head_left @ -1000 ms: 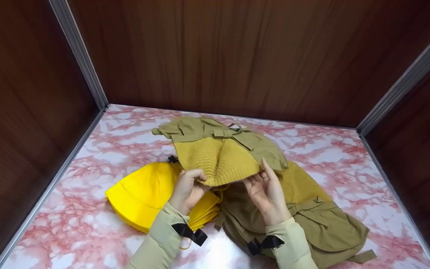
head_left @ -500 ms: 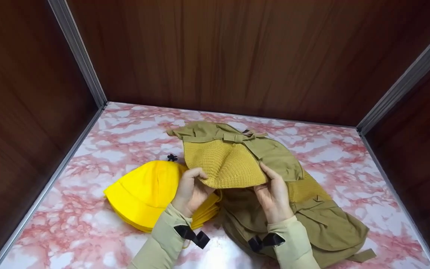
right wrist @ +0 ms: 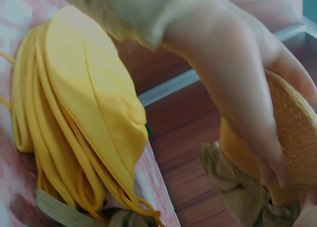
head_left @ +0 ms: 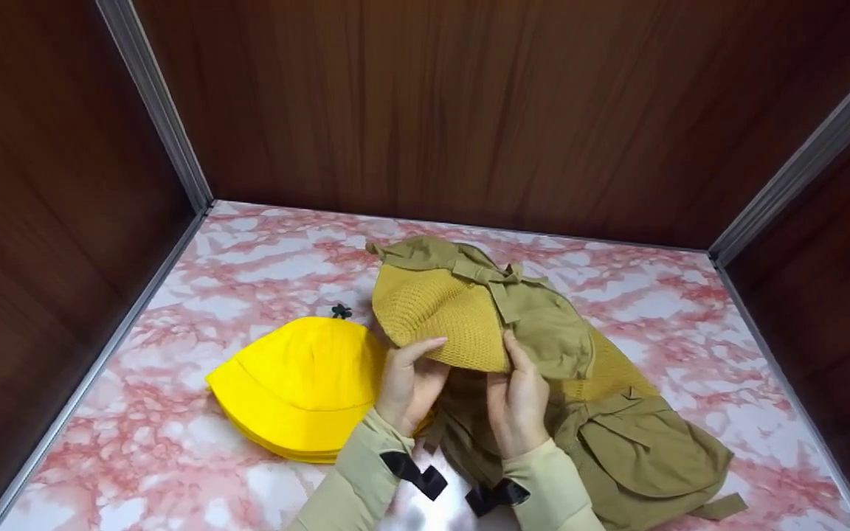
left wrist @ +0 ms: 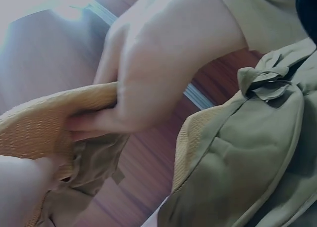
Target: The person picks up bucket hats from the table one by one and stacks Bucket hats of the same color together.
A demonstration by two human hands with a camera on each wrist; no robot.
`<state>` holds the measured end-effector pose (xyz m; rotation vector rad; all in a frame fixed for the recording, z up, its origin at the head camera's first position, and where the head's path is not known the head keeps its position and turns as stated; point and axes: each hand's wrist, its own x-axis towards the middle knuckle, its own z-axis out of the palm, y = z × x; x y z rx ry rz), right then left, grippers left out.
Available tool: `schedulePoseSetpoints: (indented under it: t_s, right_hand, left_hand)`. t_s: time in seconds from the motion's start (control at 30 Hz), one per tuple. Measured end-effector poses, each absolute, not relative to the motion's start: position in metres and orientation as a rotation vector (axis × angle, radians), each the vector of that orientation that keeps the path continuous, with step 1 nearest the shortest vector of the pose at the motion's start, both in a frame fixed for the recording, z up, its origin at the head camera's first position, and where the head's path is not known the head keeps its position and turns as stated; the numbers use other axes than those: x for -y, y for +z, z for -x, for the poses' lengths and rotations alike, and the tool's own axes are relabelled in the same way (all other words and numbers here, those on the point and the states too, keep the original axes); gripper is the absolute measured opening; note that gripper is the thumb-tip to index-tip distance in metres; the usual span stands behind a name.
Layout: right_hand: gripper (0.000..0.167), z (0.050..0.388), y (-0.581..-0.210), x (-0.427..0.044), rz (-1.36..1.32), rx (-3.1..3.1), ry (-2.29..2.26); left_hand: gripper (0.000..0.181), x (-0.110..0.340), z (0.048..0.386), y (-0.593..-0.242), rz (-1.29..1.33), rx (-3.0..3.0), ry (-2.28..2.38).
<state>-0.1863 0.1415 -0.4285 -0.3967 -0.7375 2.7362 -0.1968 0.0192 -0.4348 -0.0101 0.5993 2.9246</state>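
A sun hat with a mustard woven part [head_left: 440, 317] and a khaki cloth part [head_left: 543, 328] tied with a bow is held up over the tabletop. My left hand [head_left: 414, 383] grips its woven edge, thumb on top and fingers underneath. At the same edge, further right, my right hand [head_left: 517, 402] pinches the hat near the seam between weave and cloth. Left of my hands lies a stack of bright yellow bucket hats [head_left: 299, 383], partly behind my left hand. More khaki and mustard hats [head_left: 646, 450] lie on the right, partly covered by the held hat and my right hand.
A pink-and-white marbled tabletop [head_left: 130, 413] lies beneath everything. Dark wood-look panels [head_left: 454, 110] with grey metal corner strips [head_left: 159, 110] enclose it at the back and both sides. A small black piece [head_left: 341, 311] sits behind the yellow hats.
The held hat has shifted right and turned slightly, its khaki side swinging lower. My left hand has moved right, closer to my right hand. Both hat stacks stay in place.
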Motion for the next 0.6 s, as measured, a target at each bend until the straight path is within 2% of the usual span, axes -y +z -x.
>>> schedulePoseSetpoints:
  t_s: [0.23, 0.5, 0.6]
  right_hand:
    - [0.021, 0.176, -0.437, -0.123, 0.372, 1.026, 2.617]
    - [0.043, 0.161, -0.446, -0.114, 0.258, 1.366, 2.564]
    - [0.040, 0.154, -0.446, -0.117, 0.174, 1.381, 2.608]
  left_hand:
    - [0.041, -0.033, 0.200, -0.440, -0.096, -0.702, 3.001]
    - [0.042, -0.034, 0.201, -0.442, 0.003, -0.762, 3.030]
    - [0.044, -0.029, 0.203, -0.441, 0.053, -0.748, 3.043]
